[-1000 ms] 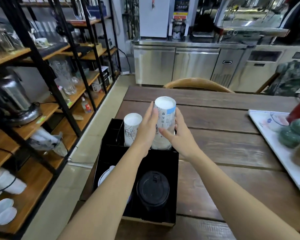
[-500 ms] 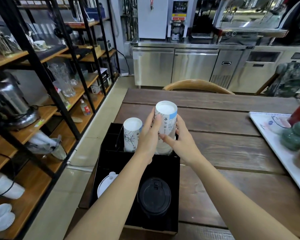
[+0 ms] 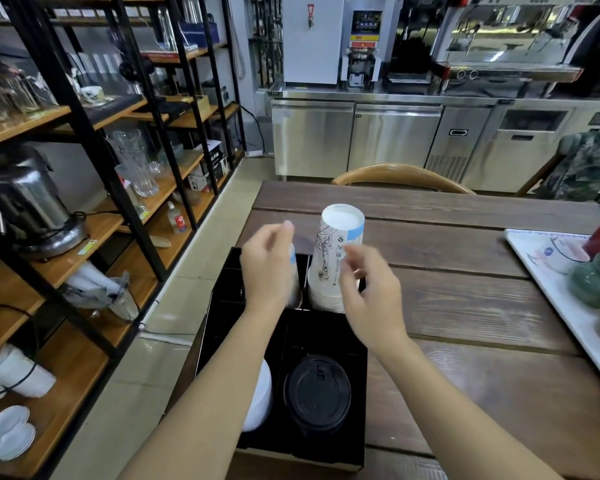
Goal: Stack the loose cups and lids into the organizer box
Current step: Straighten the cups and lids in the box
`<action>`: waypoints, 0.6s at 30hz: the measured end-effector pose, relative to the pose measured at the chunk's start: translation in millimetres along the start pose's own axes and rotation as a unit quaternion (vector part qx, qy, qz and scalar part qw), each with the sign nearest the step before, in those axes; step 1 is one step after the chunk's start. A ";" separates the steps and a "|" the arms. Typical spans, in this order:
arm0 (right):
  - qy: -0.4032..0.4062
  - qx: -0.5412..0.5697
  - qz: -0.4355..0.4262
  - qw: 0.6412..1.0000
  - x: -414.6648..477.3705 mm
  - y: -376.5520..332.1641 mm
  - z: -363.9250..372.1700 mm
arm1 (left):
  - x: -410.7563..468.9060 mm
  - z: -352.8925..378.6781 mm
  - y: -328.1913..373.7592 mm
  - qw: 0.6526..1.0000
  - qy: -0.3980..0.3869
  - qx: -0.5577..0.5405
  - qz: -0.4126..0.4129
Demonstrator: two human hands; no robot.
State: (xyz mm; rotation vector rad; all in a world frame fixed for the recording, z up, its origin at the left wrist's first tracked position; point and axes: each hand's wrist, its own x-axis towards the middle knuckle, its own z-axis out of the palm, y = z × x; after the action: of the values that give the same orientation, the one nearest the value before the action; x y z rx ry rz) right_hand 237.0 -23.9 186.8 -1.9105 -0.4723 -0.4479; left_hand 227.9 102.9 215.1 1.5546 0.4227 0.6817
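Cups — tall inverted stack (image 3: 336,261) stands in organizer box (image 3: 355,403) far compartment; shorter stack mostly hidden behind left hand (image 3: 269,268). Black lids (image 3: 317,393) and white lids (image 3: 258,400) in the near compartments. Both hands loosely spread, holding nothing — right hand (image 3: 369,292) just beside the tall stack. No loose pieces visible; task judged nearly complete.

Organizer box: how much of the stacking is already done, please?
Done: the tall cup stack stands upside down in the organizer box, with black lids and white lids nearer. In hand: nothing; left hand and right hand are open beside the stack. Left: no loose cups visible on the table.
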 end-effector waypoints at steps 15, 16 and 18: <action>-0.299 0.051 0.151 0.941 6.2 7.4 69.1 | 23.1 -22.2 -46.2 0.972 -0.077 -0.057 -0.215; -0.300 0.041 0.156 0.940 7.2 8.2 71.2 | 24.4 -23.3 -47.3 0.972 -0.073 -0.054 -0.216; -0.300 0.030 0.155 0.941 9.1 9.0 73.7 | 26.0 -24.7 -47.8 0.974 -0.066 -0.047 -0.214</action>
State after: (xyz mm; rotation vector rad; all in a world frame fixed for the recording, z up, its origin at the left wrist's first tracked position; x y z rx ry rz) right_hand 256.0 42.3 157.8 -1.9990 -0.5529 0.3690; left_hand 237.7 143.6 172.4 1.3503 0.5934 0.2591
